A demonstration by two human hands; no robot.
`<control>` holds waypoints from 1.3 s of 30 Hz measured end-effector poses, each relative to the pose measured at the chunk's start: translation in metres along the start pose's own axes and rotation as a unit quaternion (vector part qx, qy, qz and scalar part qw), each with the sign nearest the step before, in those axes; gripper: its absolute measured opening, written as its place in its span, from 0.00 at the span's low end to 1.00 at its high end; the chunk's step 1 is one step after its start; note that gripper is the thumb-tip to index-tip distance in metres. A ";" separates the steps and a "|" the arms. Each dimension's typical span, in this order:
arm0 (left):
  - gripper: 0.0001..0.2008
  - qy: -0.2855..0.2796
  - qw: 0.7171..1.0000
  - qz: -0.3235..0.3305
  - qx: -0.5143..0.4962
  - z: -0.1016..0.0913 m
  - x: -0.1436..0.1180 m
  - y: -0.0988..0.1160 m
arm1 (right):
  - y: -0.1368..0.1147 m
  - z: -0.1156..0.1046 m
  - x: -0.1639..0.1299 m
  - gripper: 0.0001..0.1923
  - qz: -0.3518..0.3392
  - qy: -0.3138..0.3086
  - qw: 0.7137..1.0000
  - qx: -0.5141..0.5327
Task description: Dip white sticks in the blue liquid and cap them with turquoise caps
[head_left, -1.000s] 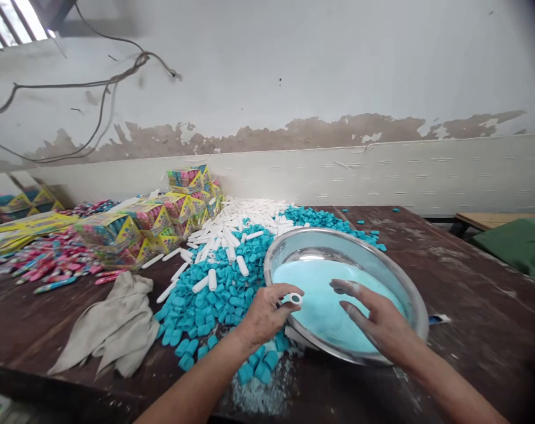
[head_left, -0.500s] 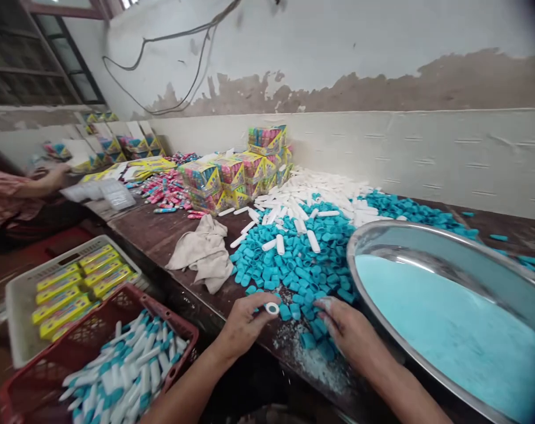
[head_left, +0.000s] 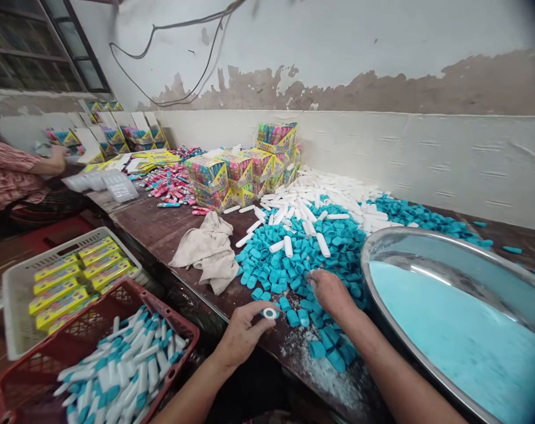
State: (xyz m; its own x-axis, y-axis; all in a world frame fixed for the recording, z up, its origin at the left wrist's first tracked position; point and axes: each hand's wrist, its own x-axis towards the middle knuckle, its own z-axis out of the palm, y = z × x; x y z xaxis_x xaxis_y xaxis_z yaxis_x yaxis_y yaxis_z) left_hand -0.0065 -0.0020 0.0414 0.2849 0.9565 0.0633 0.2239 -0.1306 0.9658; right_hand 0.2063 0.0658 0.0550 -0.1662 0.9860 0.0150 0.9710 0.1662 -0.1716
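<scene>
My left hand [head_left: 241,333] is closed around a small white plastic tube [head_left: 269,314], pinched between thumb and fingers, its round open end facing me. My right hand [head_left: 331,294] reaches over the heap of blue plastic caps [head_left: 285,259], with its fingertips drawn together at the heap's near side. Whether a cap is between those fingertips is hidden. Loose blue caps [head_left: 333,347] lie below the right wrist, next to pale powder on the table. White tubes [head_left: 322,244] lie on top of the heap and spread behind it.
A steel basin [head_left: 368,265] of light blue powder stands right. A crumpled cloth [head_left: 205,247] lies left of the caps. A red crate [head_left: 185,347] of white-and-blue pens and a white tray [head_left: 11,318] of yellow boxes stand left. Display boxes [head_left: 241,171] are stacked behind; another person [head_left: 11,171] sits far left.
My right hand has moved up and away from me, from the near loose caps to the main heap, its fingers drawing together. My left hand keeps the white tube nearly in place.
</scene>
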 end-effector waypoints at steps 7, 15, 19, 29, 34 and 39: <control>0.09 0.005 0.999 -0.023 -0.041 0.000 -0.003 0.003 | -0.025 0.009 0.005 0.08 0.005 0.021 0.999 -0.025; 0.05 -0.055 0.997 -0.020 -0.039 0.000 0.000 0.007 | -0.016 0.002 -0.021 0.04 -0.044 0.044 0.982 0.176; 0.05 -0.156 0.985 -0.050 -0.058 0.004 0.002 0.011 | -0.010 -0.016 -0.051 0.07 -0.043 -0.028 0.896 0.442; 0.10 -0.290 0.947 -0.114 -0.076 0.021 0.000 0.014 | -0.005 -0.022 -0.084 0.14 0.029 -0.168 0.789 0.590; 0.09 -0.263 0.957 -0.006 0.119 0.032 -0.001 0.020 | 0.001 -0.022 -0.089 0.12 0.031 -0.208 0.787 0.580; 0.15 -0.191 0.929 0.016 0.318 0.054 -0.002 0.014 | 0.003 -0.018 -0.095 0.11 0.055 -0.224 0.769 0.596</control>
State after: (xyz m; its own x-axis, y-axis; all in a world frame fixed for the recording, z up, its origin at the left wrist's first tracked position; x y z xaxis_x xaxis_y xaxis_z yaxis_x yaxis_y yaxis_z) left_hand 0.0463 -0.0194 0.0413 0.5833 0.8030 -0.1222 0.6802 -0.4007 0.6139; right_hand 0.2283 -0.0269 0.0710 -0.3962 0.8445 -0.3604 0.1802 -0.3134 -0.9324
